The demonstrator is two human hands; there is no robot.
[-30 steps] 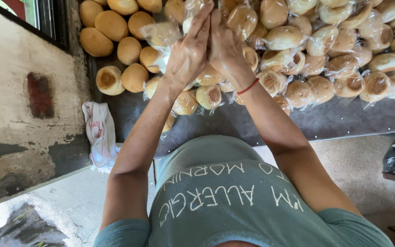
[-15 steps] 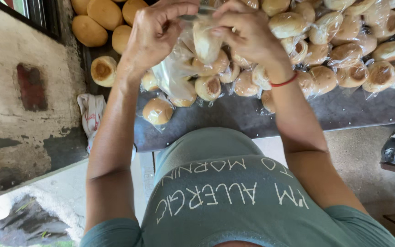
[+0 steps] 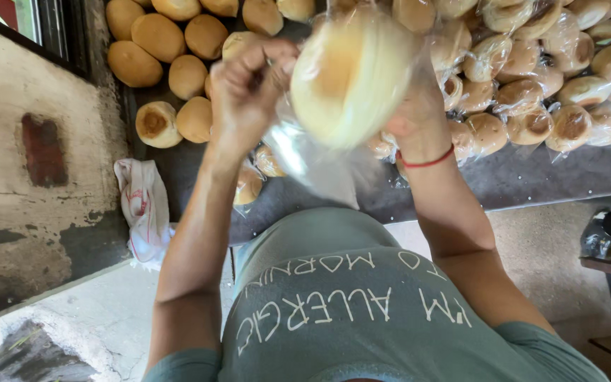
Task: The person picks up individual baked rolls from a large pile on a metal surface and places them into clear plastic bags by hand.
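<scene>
Over the table, head view:
Left hand (image 3: 249, 88): fist clenched on the bag (image 3: 319, 152) edge.
Right hand (image 3: 419, 117): mostly hidden behind the bun (image 3: 351, 71), fingers closed on the bag.
Bun: inside the clear bag, raised above the table (image 3: 503, 180).
Left side: bare buns (image 3: 157, 39).
Right side: bagged buns (image 3: 553, 92).

Soft daylight fills the scene evenly, glare flashes on the clear plastic bag (image 3: 305, 152) below the motion-blurred bun (image 3: 351, 74), and shadows stay faint.
</scene>
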